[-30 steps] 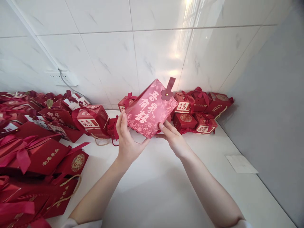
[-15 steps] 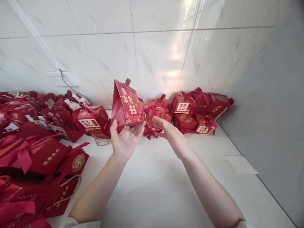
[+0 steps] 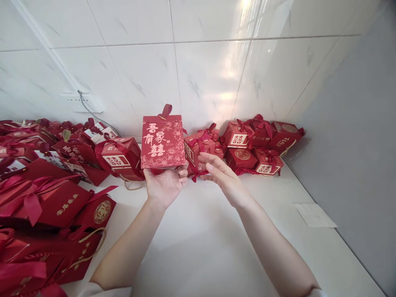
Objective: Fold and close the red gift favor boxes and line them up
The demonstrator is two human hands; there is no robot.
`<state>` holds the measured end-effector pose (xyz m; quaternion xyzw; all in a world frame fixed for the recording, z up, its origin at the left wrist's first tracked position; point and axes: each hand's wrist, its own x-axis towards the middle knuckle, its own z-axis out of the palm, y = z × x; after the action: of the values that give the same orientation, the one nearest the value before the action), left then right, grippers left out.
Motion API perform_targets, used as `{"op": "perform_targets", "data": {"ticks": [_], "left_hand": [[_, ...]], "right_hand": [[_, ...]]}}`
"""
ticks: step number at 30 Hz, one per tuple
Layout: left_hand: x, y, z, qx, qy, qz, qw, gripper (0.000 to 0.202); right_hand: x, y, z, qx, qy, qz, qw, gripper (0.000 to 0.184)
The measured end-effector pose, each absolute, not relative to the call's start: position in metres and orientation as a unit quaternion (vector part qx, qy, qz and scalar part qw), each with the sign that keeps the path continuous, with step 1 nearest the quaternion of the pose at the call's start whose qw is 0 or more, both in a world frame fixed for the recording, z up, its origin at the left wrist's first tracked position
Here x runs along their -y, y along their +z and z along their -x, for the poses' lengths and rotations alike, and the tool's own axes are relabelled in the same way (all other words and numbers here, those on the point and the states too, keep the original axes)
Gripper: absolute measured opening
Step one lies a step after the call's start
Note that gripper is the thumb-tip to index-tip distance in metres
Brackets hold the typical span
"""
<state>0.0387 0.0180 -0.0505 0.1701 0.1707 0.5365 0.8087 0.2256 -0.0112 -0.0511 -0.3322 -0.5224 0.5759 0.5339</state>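
A red gift box [image 3: 163, 142] with white lettering, a pale flower print and a ribbon loop on top faces me. My left hand [image 3: 165, 185] holds it up from below, palm upward, with the fingers around its bottom edge. To the right, my right hand [image 3: 224, 177] hovers with fingers stretched and nothing in them. Just behind those fingertips, apart or touching I cannot tell, stands a ribbon-tied red box [image 3: 201, 150]. Left of the held box sits another red box [image 3: 120, 159] with a white character panel.
Many red boxes and bags [image 3: 58, 198] crowd the left side of the white table [image 3: 198, 255]. Several stacked red boxes [image 3: 253, 144] stand at the back right. A white paper [image 3: 314, 215] lies near the right edge by a grey panel [image 3: 349, 123]. A wall socket [image 3: 82, 103] has a cable.
The gift box has turned in my left hand from an angled view with its side showing to its lettered front facing me. My right hand has barely moved.
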Motion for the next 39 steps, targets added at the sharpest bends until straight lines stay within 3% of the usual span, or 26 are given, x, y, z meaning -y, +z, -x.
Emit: {"op": "perform_targets", "data": {"ticks": [8,15,17,20,22,27,32,39], "left_hand": [[-0.010,-0.052,-0.047,-0.154,0.439,-0.238,0.853,0.066],[-0.011,-0.060,-0.049,-0.160,0.334,-0.340,0.864,0.087],[-0.013,-0.066,-0.048,-0.180,0.316,-0.364,0.858,0.081],[-0.016,-0.074,-0.049,-0.271,0.405,-0.382,0.785,0.044],[-0.016,-0.074,-0.051,-0.316,0.482,-0.381,0.723,0.030],[-0.012,-0.064,-0.051,-0.281,0.490,-0.363,0.741,0.064],[-0.011,-0.060,-0.050,-0.290,0.490,-0.380,0.729,0.047],[-0.012,-0.061,-0.052,-0.304,0.484,-0.376,0.729,0.046]], "right_hand": [[0.014,-0.048,-0.227,0.531,0.569,0.315,0.543,0.050],[0.015,-0.048,-0.223,0.502,0.557,0.317,0.581,0.052],[0.013,-0.049,-0.224,0.488,0.552,0.328,0.591,0.053],[0.011,-0.050,-0.229,0.483,0.524,0.347,0.610,0.053],[0.010,-0.050,-0.232,0.492,0.508,0.354,0.612,0.054],[0.012,-0.047,-0.231,0.519,0.495,0.354,0.601,0.054],[0.017,-0.044,-0.227,0.539,0.492,0.340,0.593,0.054],[0.018,-0.044,-0.227,0.541,0.495,0.328,0.596,0.054]]}}
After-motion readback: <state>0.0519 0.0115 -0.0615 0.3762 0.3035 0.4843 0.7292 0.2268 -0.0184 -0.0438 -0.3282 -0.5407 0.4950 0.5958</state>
